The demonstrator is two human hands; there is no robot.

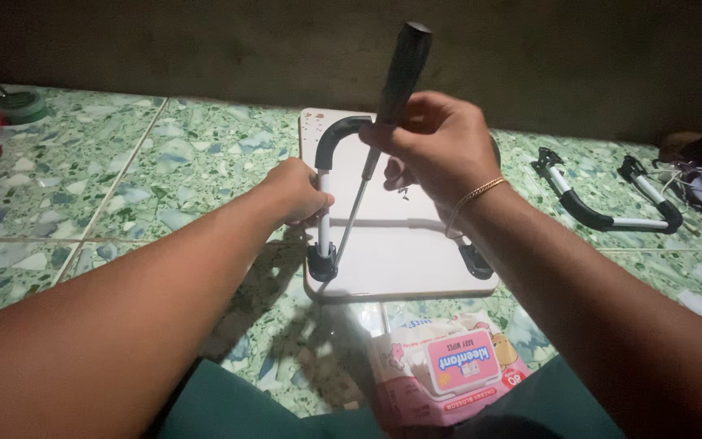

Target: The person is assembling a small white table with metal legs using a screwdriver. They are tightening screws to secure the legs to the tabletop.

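Our left hand point(296, 193) clenches the table leg point(324, 203) upright—steadying it—while our right hand point(436, 146) grasps the screwdriver point(392, 89), tip angled toward the leg's bracket point(322, 264).

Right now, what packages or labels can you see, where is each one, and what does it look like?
Wipes pack: soft, flat, pink-and-white packet lying on the tiled floor at the near edge, just in front of the white board, between the person's forearms.
Label on the pack: rounded rectangle on the packet's top face, pink with a blue band and a small red round mark at its corner.
No signs or screens are in view.
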